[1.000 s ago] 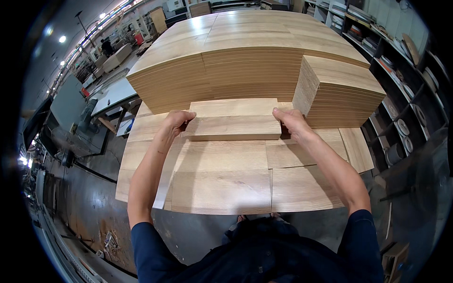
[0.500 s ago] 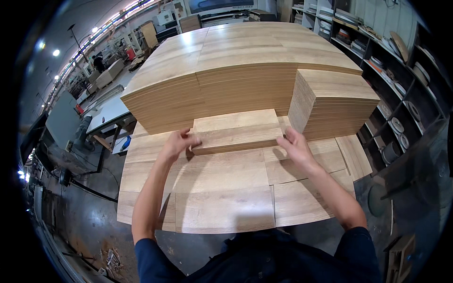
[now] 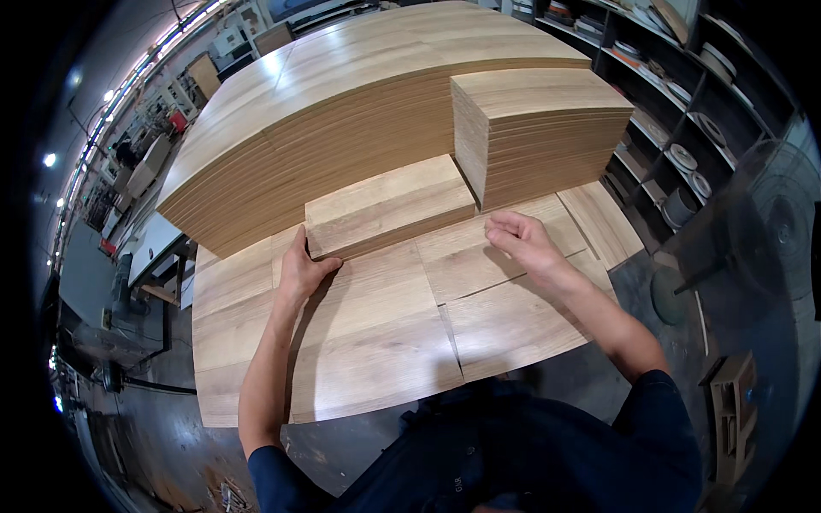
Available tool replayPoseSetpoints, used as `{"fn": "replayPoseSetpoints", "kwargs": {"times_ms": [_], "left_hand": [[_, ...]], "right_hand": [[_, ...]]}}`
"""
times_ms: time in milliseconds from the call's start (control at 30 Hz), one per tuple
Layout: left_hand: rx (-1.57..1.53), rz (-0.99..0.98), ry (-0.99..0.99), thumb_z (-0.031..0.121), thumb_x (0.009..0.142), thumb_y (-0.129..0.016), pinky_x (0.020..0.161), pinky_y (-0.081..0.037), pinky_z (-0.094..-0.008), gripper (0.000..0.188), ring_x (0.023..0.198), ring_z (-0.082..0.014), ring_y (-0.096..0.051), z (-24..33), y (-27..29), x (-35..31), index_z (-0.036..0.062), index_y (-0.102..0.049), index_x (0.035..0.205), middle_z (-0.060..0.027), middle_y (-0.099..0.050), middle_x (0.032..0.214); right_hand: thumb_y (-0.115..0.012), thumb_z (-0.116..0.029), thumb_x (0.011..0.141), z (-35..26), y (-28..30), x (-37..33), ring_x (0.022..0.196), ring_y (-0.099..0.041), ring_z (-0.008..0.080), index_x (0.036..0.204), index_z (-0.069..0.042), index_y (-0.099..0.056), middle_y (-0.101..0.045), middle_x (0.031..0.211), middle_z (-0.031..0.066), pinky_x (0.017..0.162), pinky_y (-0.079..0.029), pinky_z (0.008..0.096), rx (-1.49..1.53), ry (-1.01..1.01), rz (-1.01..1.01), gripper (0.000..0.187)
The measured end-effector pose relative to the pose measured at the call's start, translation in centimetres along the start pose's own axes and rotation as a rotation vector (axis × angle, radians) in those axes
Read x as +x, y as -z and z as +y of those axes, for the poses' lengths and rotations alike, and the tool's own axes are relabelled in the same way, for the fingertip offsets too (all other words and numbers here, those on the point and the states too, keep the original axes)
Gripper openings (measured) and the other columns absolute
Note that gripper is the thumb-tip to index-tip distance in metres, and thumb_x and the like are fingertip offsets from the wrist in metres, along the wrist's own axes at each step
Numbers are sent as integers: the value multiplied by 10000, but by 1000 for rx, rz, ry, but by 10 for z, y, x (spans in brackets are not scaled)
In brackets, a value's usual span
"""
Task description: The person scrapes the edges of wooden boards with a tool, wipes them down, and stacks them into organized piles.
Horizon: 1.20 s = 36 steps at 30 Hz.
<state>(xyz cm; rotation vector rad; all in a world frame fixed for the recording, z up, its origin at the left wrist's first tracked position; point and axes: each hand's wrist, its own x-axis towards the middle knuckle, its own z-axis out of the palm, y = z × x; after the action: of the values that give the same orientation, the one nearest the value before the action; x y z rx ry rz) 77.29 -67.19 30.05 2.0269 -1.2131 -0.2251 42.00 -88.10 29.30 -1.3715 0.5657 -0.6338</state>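
Note:
A low stack of wood-grain boards (image 3: 389, 201) lies against a taller stack of long boards (image 3: 342, 137). My left hand (image 3: 304, 272) is at its left front corner, thumb and fingers spread, the thumb along the front edge and a finger by the left end. Off the stack's right end, my right hand (image 3: 523, 244) hovers over the board surface with its fingers bent together and nothing visible in them. A tall block of short boards (image 3: 547, 128) stands just beyond the right hand. Larger wood-grain panels (image 3: 359, 359) lie flat beneath everything.
Dark shelves (image 3: 684, 111) with rolls and flat pieces line the right side. A standing fan (image 3: 774, 227) is at the right, with a wooden crate (image 3: 734, 419) on the floor. Past the panels' left edge are a white table (image 3: 152, 248) and machinery.
My view has turned rightward, so the stacks sit further left and tilted. My left hand has come to the low stack's corner; my right hand has moved away from its right end.

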Motion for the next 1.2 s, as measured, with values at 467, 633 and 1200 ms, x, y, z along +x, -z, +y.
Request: {"fn": "replayPoseSetpoints", "kwargs": {"times_ms": [467, 633, 1200], "left_hand": [[74, 55, -180, 112, 744, -791, 931, -498, -372, 791, 1120, -358, -619, 31, -13, -13, -48, -399, 1412, -256, -600, 1252], [226, 105, -146, 168, 765, -786, 867, -512, -396, 798, 1007, -386, -631, 10, -16, -17, -65, -394, 1420, -277, -600, 1196], [291, 187, -22, 196, 823, -737, 848, -503, -446, 750, 1000, -428, -619, 14, -26, -27, -59, -371, 1425, -295, -629, 1105]], "right_hand": [[-615, -178, 896, -10, 21, 28, 846, -652, 182, 1055, 52, -662, -693, 875, 116, 777, -507, 332, -657, 202, -124, 284], [-593, -208, 879, -20, 14, 50, 935, -669, 349, 1121, 36, -659, -702, 997, 187, 825, -514, 420, -824, 234, -166, 350], [-554, -161, 917, -8, 46, 36, 1185, -561, 368, 1252, 18, -585, -614, 1249, 210, 1011, -455, 428, -1082, 574, -304, 381]]}}
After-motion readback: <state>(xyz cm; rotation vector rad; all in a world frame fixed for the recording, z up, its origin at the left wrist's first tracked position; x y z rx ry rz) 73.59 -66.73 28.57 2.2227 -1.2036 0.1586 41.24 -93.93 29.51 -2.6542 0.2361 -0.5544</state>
